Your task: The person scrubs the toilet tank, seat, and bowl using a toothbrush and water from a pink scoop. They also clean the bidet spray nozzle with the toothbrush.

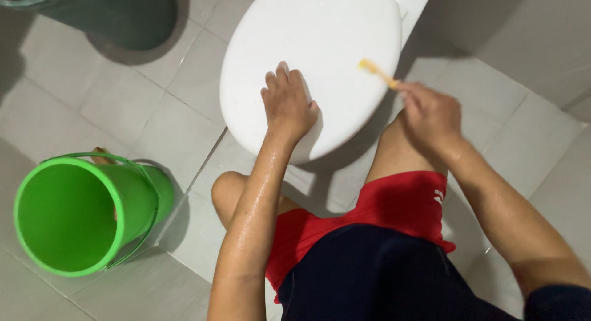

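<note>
Pressing the left hand (288, 105) flat on a closed white toilet lid (332, 44), the right hand (431, 114) grips a yellow brush (377, 73) beside a green bucket (80, 213).

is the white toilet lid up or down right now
Down. The white plastic toilet lid lies flat over the bowl, with the left hand resting on top.

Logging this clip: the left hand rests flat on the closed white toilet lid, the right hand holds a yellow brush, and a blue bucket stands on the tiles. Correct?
Not quite: the head view shows the bucket is green, not blue. The rest holds.
</note>
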